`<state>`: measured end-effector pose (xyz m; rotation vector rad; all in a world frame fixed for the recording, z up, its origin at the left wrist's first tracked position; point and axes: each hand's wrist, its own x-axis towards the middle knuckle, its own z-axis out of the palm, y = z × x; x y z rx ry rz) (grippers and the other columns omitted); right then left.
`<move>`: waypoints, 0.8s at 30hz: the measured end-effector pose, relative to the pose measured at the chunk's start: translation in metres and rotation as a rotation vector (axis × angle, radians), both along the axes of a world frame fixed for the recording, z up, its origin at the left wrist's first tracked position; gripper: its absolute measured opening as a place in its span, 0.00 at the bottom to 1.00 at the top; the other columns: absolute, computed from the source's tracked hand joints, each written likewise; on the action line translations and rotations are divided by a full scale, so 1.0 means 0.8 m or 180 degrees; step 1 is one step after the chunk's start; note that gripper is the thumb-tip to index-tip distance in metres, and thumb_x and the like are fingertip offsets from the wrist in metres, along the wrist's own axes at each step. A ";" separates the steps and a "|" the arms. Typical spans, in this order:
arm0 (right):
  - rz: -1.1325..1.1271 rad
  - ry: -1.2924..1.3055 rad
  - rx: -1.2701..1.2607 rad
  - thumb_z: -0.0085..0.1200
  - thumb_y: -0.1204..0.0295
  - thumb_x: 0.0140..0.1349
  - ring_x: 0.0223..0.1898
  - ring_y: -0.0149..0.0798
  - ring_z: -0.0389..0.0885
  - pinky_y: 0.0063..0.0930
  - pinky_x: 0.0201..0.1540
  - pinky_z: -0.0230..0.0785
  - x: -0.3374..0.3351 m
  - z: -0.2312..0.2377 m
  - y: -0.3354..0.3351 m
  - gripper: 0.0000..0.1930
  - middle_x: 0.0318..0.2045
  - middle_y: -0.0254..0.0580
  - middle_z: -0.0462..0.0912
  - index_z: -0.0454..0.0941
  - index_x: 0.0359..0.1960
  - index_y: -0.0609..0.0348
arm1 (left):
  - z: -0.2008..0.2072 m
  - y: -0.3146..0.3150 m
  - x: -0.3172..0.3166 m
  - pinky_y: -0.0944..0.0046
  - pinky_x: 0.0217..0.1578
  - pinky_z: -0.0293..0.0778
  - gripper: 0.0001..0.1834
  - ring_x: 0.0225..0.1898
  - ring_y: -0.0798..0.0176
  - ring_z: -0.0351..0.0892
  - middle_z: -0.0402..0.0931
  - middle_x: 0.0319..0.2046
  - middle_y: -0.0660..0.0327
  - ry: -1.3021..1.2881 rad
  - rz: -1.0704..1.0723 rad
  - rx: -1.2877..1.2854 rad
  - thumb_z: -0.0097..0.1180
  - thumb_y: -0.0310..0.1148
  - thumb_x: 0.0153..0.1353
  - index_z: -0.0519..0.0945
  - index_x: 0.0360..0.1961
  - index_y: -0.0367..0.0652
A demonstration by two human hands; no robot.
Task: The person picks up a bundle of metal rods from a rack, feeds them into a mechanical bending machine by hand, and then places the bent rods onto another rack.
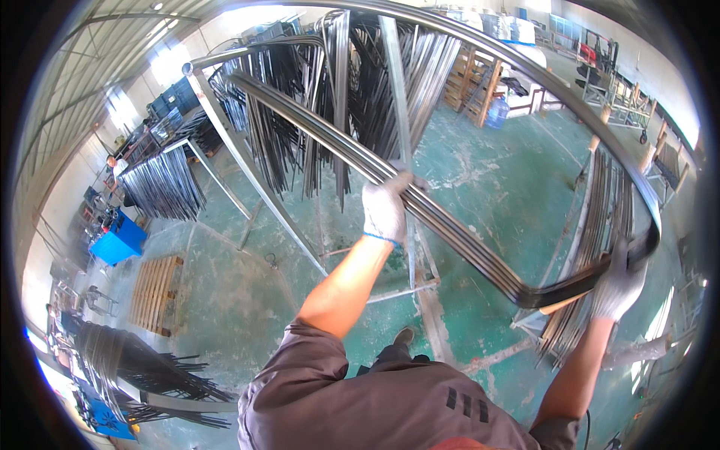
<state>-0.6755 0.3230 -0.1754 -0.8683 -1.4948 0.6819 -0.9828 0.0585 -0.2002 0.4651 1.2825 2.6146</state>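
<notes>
A bundle of long bent dark steel rods runs from upper left down to a sharp bend at lower right. My left hand, in a white glove, grips the bundle near its middle. Gloved too, my right hand holds the bundle at the bend, close to a stack of similar rods lying on a stand at the right. More bent rods hang from a metal rack just ahead of me.
Green concrete floor all around. A wooden pallet and a blue cart lie at the left. Further racks of rods stand at the far left and lower left. Wooden crates and a water bottle are at the back.
</notes>
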 end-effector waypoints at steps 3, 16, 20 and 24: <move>0.0241 -0.0225 0.0994 0.60 0.68 0.71 0.38 0.33 0.83 0.29 0.45 0.77 -0.134 0.094 -0.019 0.18 0.40 0.41 0.86 0.79 0.57 0.66 | 0.023 -0.025 -0.111 0.57 0.36 0.84 0.08 0.31 0.52 0.86 0.83 0.27 0.50 0.0189 0.0081 0.0373 0.54 0.20 0.60 0.81 0.40 0.31; 0.1811 0.1727 0.2925 0.60 0.66 0.63 0.33 0.37 0.81 0.35 0.37 0.75 -0.501 0.163 -0.222 0.06 0.31 0.36 0.82 0.82 0.36 0.53 | 0.058 -0.182 -0.376 0.47 0.61 0.75 0.15 0.54 0.49 0.81 0.83 0.49 0.47 0.0222 0.1079 0.0036 0.49 0.32 0.75 0.81 0.50 0.30; 0.2100 0.0923 0.3291 0.59 0.67 0.63 0.31 0.37 0.80 0.37 0.35 0.75 -0.417 -0.048 -0.174 0.03 0.27 0.33 0.79 0.81 0.31 0.48 | -0.096 -0.129 -0.267 0.57 0.54 0.79 0.13 0.51 0.55 0.82 0.82 0.50 0.51 0.2502 0.2041 -0.2536 0.47 0.32 0.78 0.80 0.53 0.37; 0.2364 -0.2157 0.0886 0.62 0.72 0.63 0.35 0.50 0.85 0.44 0.39 0.80 -0.250 -0.275 -0.024 0.08 0.35 0.41 0.85 0.86 0.44 0.53 | -0.212 0.008 -0.130 0.57 0.48 0.80 0.13 0.43 0.57 0.82 0.82 0.44 0.52 0.0009 0.0128 -0.1976 0.50 0.33 0.78 0.81 0.52 0.36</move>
